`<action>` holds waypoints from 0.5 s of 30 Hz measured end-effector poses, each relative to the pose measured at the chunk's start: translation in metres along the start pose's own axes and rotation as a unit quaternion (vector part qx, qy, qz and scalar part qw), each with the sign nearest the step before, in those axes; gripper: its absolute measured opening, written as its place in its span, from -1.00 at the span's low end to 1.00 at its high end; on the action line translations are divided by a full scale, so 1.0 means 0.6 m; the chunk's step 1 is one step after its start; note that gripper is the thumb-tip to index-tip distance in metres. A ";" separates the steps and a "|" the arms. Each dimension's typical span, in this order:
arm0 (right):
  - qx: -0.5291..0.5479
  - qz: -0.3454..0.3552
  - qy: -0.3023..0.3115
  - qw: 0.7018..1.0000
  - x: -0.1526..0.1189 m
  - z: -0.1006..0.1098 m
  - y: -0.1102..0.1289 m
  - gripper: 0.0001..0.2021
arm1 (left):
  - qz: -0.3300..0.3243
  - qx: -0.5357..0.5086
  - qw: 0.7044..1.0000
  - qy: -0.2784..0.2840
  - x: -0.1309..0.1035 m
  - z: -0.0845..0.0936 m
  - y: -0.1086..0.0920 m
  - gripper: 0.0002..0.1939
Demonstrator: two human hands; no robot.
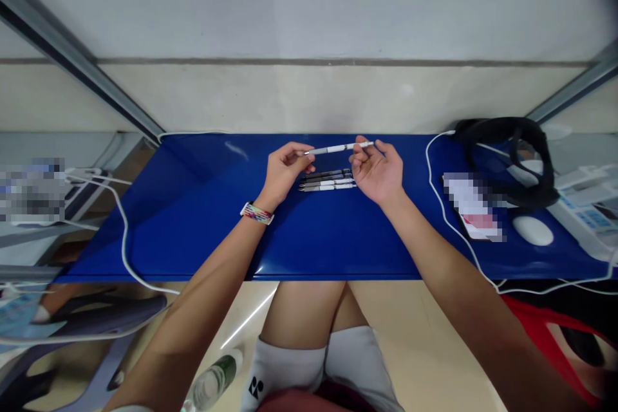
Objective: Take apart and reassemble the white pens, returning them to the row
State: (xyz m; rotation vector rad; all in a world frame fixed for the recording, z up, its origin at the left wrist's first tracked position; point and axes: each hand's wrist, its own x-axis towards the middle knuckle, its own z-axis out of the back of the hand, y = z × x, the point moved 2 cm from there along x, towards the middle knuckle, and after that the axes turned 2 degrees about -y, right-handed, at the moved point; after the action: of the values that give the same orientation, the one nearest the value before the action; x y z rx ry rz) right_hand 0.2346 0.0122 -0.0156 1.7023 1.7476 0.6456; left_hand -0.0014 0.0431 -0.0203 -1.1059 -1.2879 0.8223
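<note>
A white and grey pen point(333, 149) is held up level over the blue table, its tip to the left. My left hand point(286, 170) pinches the tip end between thumb and fingers. At the other end, the fingers of my right hand point(379, 170) are closed on the pen, palm turned up. Just below, between my hands, several more pens point(326, 187) lie side by side on the table, dark ones behind and white ones in front. My right hand hides part of their right ends.
On the blue table's point(193, 219) right side are a phone point(470, 206), a white mouse point(532, 230), a black strapped headset point(516, 161) and a white cable point(431, 174). Another cable point(124, 232) hangs over the left edge. A plastic bottle point(217, 378) is below.
</note>
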 end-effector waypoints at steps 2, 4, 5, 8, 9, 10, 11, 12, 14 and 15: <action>0.004 -0.001 0.001 1.000 0.000 0.000 0.003 -0.80 | 0.002 -0.006 1.000 0.005 -0.001 -0.002 -0.001 -0.73; -0.005 -0.003 0.000 1.000 0.000 0.001 0.004 -0.83 | 0.004 -0.009 1.000 0.011 -0.002 -0.004 -0.002 -0.73; -0.010 -0.004 -0.001 1.000 0.000 0.002 0.003 -0.85 | 0.006 -0.009 1.000 0.013 -0.002 -0.005 -0.002 -0.74; -0.013 -0.002 -0.003 1.000 0.001 0.003 0.002 -0.84 | 0.008 -0.011 1.000 0.015 -0.003 -0.005 -0.002 -0.76; -0.011 -0.001 -0.004 1.000 0.002 0.004 0.001 -0.83 | 0.007 -0.015 1.000 0.016 -0.003 -0.004 -0.002 -0.76; -0.010 0.000 -0.004 1.000 0.002 0.004 0.001 -0.83 | 0.007 -0.018 1.000 0.016 -0.003 -0.004 -0.003 -0.77; -0.011 -0.001 -0.004 1.000 0.001 0.004 0.001 -0.84 | 0.006 -0.019 1.000 0.016 -0.003 -0.004 -0.003 -0.77; -0.013 -0.002 -0.005 1.000 0.001 0.004 0.001 -0.84 | 0.007 -0.019 1.000 0.016 -0.003 -0.003 -0.003 -0.77; -0.019 -0.001 -0.007 1.000 0.000 0.002 0.002 -0.83 | 0.007 -0.016 1.000 0.017 -0.003 -0.003 -0.003 -0.77; -0.024 0.001 -0.005 1.000 -0.001 0.000 0.002 -0.79 | 0.006 -0.015 1.000 0.016 -0.003 -0.003 -0.002 -0.77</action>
State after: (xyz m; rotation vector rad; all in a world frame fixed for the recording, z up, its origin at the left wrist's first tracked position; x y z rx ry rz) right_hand 0.2359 0.0119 -0.0148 1.6721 1.7110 0.6743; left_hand 0.0000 0.0410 -0.0195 -1.1485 -1.2718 0.7940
